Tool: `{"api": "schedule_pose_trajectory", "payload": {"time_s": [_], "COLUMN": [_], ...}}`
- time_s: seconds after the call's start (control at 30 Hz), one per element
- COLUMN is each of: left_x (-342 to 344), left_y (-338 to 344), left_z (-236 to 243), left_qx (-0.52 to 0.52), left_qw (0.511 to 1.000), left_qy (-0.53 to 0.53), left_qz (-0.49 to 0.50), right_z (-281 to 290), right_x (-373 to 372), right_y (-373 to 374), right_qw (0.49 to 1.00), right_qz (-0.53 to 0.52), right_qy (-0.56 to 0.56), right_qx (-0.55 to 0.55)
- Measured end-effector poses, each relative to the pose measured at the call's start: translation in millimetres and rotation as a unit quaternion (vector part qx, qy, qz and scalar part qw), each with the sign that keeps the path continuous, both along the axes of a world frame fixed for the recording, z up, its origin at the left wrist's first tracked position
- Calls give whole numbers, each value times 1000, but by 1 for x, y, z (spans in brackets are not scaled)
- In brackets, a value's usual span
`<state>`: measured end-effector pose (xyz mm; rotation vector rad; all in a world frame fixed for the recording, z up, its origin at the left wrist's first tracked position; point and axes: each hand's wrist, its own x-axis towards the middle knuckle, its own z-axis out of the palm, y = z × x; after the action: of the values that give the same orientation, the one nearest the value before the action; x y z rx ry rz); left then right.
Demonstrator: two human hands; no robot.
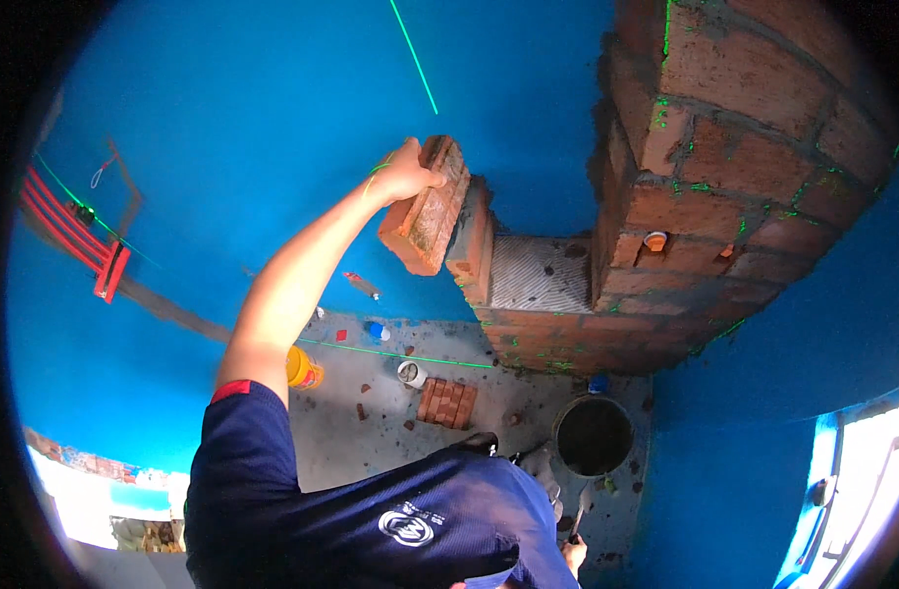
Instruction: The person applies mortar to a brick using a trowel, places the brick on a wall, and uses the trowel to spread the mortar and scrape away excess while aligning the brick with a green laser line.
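My left hand is closed around a reddish brick, raised in front of the blue wall. The brick is tilted, its lower end close to the upright brick at the left end of the brickwork; whether they touch I cannot tell. Right of that upright brick, a gap has a grey ridged slab at its bottom. Low in the picture, my right hand grips the handle of a trowel, its blade pointing up the picture. My body hides most of the right forearm.
A tall brick wall rises on the right. On the floor are a round tub of dark mortar, stacked bricks, a white bucket and a yellow bucket. Red conduits run along the left wall. Green laser lines cross the walls.
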<state>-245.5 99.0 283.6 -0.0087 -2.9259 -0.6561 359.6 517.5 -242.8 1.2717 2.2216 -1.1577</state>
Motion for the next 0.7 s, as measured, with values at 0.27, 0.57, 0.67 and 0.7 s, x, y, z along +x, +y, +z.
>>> {"api": "schedule_pose_trajectory", "payload": {"time_s": [0.27,0.57,0.67,0.7], "left_x": [-41,-49,-57,-60], "left_y": [28,36,28,29], "left_z": [-15,-27,-40,-44], "left_qx": [-78,-100,-130,-124], "left_qw": [993,991,988,990], "left_qy": [-64,-71,-4,12], "left_qz": [58,57,80,64], "right_z": [-6,2,1,3], "right_x": [-7,-16,-24,-26], "right_y": [71,118,122,115], "right_qw": [998,994,973,973], "right_qz": [34,94,-138,-140], "right_qy": [41,35,14,14], "right_qx": [26,42,-184,-185]}}
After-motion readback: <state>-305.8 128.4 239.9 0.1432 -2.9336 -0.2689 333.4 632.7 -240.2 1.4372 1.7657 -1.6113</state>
